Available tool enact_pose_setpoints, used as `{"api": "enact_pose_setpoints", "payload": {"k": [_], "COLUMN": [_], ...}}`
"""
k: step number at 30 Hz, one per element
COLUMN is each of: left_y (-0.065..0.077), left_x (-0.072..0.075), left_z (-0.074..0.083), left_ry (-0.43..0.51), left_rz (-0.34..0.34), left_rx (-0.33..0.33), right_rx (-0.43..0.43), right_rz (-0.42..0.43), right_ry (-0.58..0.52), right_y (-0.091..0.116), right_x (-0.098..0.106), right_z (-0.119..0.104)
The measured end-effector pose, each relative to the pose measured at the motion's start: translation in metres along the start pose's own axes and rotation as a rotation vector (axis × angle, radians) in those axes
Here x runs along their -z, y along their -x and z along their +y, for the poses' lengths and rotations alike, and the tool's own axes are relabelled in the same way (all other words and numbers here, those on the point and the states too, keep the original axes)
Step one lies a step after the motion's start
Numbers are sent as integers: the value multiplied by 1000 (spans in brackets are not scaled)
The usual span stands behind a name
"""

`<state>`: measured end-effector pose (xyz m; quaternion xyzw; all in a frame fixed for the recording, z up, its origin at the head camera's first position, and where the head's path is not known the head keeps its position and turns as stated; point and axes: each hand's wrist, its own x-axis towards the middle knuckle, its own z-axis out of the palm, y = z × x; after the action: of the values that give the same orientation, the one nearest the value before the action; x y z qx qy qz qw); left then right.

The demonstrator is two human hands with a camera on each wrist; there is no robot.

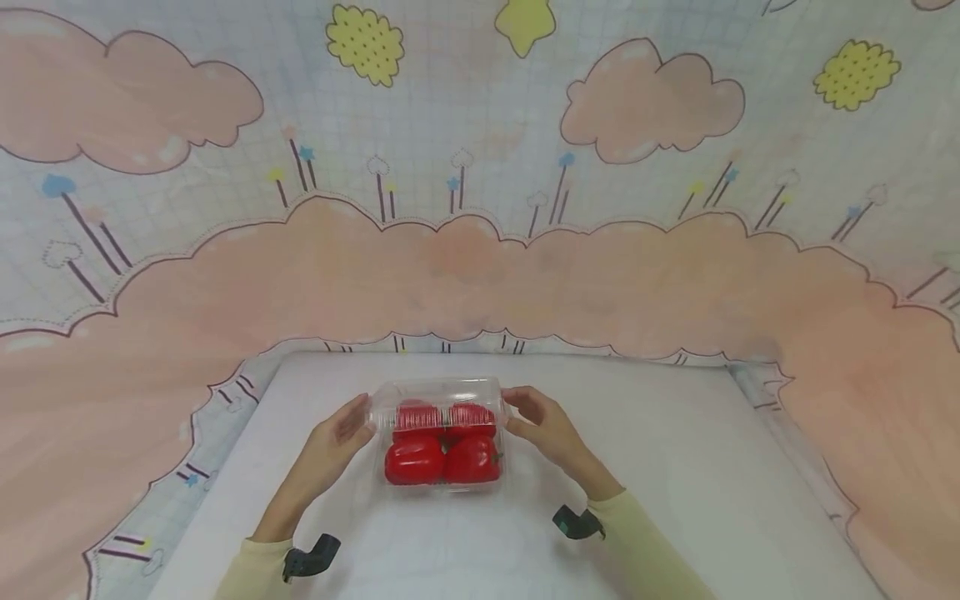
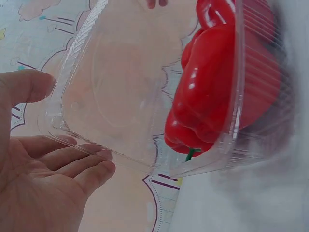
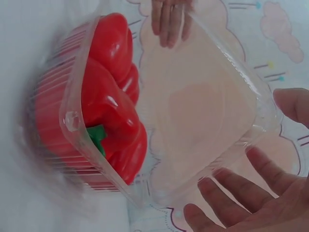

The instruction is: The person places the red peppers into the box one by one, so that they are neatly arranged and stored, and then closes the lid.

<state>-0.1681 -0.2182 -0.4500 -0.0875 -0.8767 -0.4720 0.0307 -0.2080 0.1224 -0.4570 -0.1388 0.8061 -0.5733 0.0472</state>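
Observation:
A clear plastic clamshell box (image 1: 380, 468) holds several shiny red bell peppers (image 1: 415, 461), some with a green stem showing. Its hinged lid (image 1: 435, 390) stands raised at the far side, tilted over the back peppers. My left hand (image 1: 333, 446) holds the lid's left side, with the thumb at the front edge and the fingers (image 2: 91, 176) along the side wall. On the opposite side, my right hand (image 1: 551, 433) holds the lid between thumb and spread fingers (image 3: 241, 186). Both palms face inward, and the box rests on the white tabletop.
The white table (image 1: 645, 467) extends around the box. Behind it hangs a cloth (image 1: 465, 283) printed with clouds and stars, which also drapes at both sides. Dark wrist cameras sit at the left sleeve (image 1: 255, 571) and right sleeve (image 1: 637, 533).

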Motion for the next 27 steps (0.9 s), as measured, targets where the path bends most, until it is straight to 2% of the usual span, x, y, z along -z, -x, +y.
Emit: {"api": "enact_pose_setpoints", "payload": {"k": [7,15,18,21,27], "left_y": [3,7,8,9,12], "left_x": [-6,-15,-19,-20,-21], "left_z": [-5,-7,-7,-6,-6], "left_ry": [37,100,82,56,22], "left_rz": [7,47,71,94,100], "left_rx": [10,45,44,14,-14], "right_rx": [20,22,23,52,80], "right_rz": [-16,-8,-13,-14,-12], "right_ry": [-7,-25,-10,14,9], "right_y": [3,8,11,13,16], "right_x": [-2,-3,-4,-5,-9], "right_z": [8,16,19,21,26]}}
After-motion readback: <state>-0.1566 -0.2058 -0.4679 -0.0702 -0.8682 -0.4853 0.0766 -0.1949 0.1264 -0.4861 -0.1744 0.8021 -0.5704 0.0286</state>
